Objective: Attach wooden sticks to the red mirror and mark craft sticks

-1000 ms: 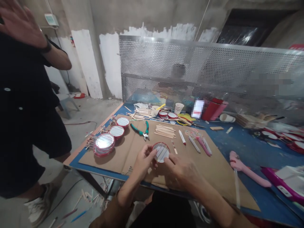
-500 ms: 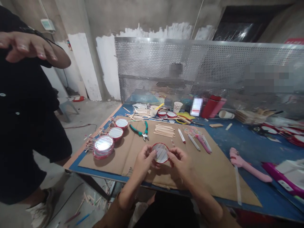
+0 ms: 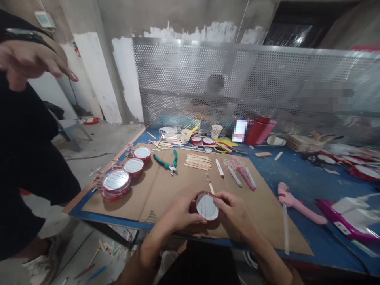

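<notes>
My left hand (image 3: 185, 211) covers part of the red-rimmed disc (image 3: 207, 206); its underside fingers I can't make out. Since the earlier frame, the disc has dropped nearer the cardboard's (image 3: 166, 186) front edge. It sits between my hands, left curled round its rim, right hand (image 3: 233, 206) pinching the opposite rim.

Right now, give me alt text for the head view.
Two bare hands, left and right, hold a red-rimmed round disc above cardboard; green-handled cutters, wooden sticks and more red-rimmed discs lie beyond.
</notes>
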Available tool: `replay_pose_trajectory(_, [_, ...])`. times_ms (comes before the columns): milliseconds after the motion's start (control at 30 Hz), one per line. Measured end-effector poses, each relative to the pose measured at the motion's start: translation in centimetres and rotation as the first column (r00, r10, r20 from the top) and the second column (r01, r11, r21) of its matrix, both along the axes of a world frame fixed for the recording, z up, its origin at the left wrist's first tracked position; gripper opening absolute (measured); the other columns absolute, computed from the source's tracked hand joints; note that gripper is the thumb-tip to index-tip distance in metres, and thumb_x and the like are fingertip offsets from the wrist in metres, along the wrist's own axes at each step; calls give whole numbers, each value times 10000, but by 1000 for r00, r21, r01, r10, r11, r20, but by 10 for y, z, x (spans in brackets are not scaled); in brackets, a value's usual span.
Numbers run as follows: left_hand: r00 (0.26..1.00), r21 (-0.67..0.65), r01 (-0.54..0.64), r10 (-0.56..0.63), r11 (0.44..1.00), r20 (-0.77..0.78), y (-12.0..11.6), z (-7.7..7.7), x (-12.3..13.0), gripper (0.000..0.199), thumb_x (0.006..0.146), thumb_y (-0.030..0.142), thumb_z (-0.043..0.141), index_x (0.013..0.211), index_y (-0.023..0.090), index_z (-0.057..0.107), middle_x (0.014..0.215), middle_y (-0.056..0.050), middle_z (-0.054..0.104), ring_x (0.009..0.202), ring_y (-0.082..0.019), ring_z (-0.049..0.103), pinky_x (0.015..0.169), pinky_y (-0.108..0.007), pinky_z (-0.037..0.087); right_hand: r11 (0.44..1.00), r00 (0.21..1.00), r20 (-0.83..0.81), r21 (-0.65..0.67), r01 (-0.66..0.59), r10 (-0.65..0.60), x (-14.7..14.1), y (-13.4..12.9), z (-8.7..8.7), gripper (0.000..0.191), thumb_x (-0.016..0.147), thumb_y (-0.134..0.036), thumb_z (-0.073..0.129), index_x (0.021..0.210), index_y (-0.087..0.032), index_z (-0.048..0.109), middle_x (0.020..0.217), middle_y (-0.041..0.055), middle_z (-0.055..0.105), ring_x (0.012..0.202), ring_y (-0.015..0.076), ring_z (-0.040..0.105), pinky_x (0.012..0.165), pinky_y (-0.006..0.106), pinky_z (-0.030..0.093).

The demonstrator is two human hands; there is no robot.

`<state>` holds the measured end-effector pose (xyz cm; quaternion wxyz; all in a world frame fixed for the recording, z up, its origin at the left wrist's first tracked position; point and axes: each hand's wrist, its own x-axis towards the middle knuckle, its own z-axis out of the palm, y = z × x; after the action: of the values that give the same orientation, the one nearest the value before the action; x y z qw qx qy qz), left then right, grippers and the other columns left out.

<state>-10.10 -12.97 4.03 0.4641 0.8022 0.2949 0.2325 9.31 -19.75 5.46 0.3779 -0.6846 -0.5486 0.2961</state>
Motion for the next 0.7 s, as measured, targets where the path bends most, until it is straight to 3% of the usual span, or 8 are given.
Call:
replay_pose_trajectory(167, [999, 32, -9, 11, 999, -36, 3, 3, 8, 674, 681, 308, 813, 1314, 266, 586, 1239, -47, 653, 1079, -220, 592, 932, -315, 460, 999, 1000, 8, 45, 13, -13, 4, -2, -3, 352, 863, -434, 466, 979, -198, 700, 958, 67, 738, 883, 237, 665, 788, 338, 502])
replay_pose_trajectory(300, [995, 28, 44, -41, 999, -91, 3, 6, 14, 676, 678, 383, 820, 1304, 267, 594, 1195, -43, 679, 1032, -222, 618, 896, -311, 473, 996, 996, -16, 26, -90, 90, 13, -11, -2, 433, 765, -424, 616, 1117, -176, 667, 1088, 98, 711, 969, 257, 652, 860, 369, 508])
replay_pose_trajectory(433, [992, 96, 54, -43, 994, -117, 2, 3, 21, 708, 651, 472, 831, 1293, 279, 601, 1235, -52, 667, 1115, -250, 599, 954, -339, 444, 987, 984, 78, -25, -161, 163, 23, -19, -1, 529, 694, -322, 712, 1199, -191, 625, 1183, 103, 665, 1071, 272, 615, 927, 385, 487])
replay_pose_trajectory(567, [989, 154, 46, -23, 987, -149, 3, 0, 27, 721, 643, 496, 832, 1287, 268, 600, 1221, -67, 667, 1119, -269, 597, 954, -366, 440, 982, 957, 220, -34, -188, 191, 28, -22, -8, 652, 687, -340, 775, 1295, -237, 562, 1225, 99, 627, 1118, 290, 589, 970, 409, 459])
replay_pose_trajectory(700, [973, 183, 25, 18, 983, -229, 3, 4, 32, 680, 697, 502, 793, 1293, 244, 592, 1189, -88, 661, 1105, -280, 592, 939, -380, 448, 981, 938, 289, -20, -195, 192, 30, -20, -17, 615, 727, -346, 768, 1298, -271, 553, 1203, 80, 616, 1096, 280, 589, 933, 397, 473])
